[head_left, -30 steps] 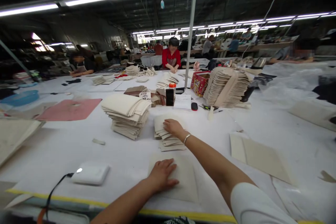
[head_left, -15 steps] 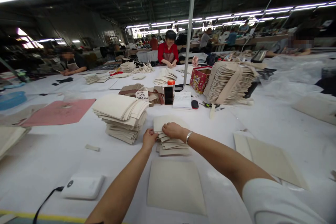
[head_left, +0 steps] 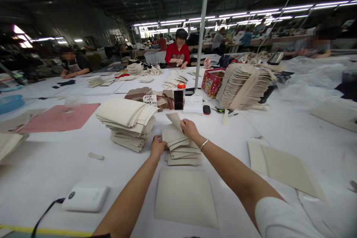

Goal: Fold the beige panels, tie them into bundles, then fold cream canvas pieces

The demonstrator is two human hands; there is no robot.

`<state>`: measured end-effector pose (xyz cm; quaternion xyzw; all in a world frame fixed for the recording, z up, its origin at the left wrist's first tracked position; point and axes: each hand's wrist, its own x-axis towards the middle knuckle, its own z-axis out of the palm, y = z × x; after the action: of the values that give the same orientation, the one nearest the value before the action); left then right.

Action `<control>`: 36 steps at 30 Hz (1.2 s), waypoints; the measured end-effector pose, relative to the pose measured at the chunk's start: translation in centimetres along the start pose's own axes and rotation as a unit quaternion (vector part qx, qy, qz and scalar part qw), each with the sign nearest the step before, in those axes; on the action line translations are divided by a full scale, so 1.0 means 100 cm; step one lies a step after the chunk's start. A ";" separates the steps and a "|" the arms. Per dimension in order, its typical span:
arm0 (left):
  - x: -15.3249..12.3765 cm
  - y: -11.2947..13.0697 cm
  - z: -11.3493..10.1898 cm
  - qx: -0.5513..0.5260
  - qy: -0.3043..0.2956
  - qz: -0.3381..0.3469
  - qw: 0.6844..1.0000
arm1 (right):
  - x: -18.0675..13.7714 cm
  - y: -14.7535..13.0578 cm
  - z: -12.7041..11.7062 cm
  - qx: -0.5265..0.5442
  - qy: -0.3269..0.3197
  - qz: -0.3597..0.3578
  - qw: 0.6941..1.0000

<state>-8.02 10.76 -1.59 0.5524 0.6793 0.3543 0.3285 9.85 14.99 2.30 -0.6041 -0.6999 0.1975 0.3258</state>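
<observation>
My right hand [head_left: 190, 129], with a silver bracelet at the wrist, pinches the edge of a beige fabric panel [head_left: 175, 121]. This panel is tilted up off a small fanned stack of beige panels [head_left: 181, 152]. At the stack's left edge, my left hand [head_left: 157, 145] is closed with its fingertips on the upper sheets. A taller stack of cream panels [head_left: 125, 115] stands left of my hands. Nearer to me, a single beige panel [head_left: 185, 197] lies flat on the white table [head_left: 128, 193].
A white power bank [head_left: 86, 197] with a black cable lies front left. Behind the stacks are a phone [head_left: 179, 100], a notepad [head_left: 193, 105], a red box [head_left: 213, 83], a strapped bundle of panels [head_left: 245, 87] and a metal pole [head_left: 202, 29]. A person in red [head_left: 178, 54] works opposite.
My right hand has drawn the top panel's edge up and to the right, lifting it from the small stack. My left hand stays at the stack's left edge.
</observation>
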 end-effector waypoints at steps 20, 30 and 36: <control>-0.095 0.054 -0.017 -0.207 -0.345 0.063 0.914 | -0.153 0.006 -0.071 0.433 0.039 0.187 0.881; -0.156 0.006 -0.023 -0.110 -0.251 0.069 0.959 | -0.213 0.008 -0.049 0.463 -0.254 0.274 0.803; -0.183 -0.053 -0.045 0.042 -0.098 0.233 0.967 | -0.233 0.027 -0.049 0.477 -0.200 0.293 0.804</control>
<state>-11.33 -8.45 -2.66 0.7408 0.5108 0.3361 0.2780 16.48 -7.79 -1.08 -0.4959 -0.3566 0.7092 0.3521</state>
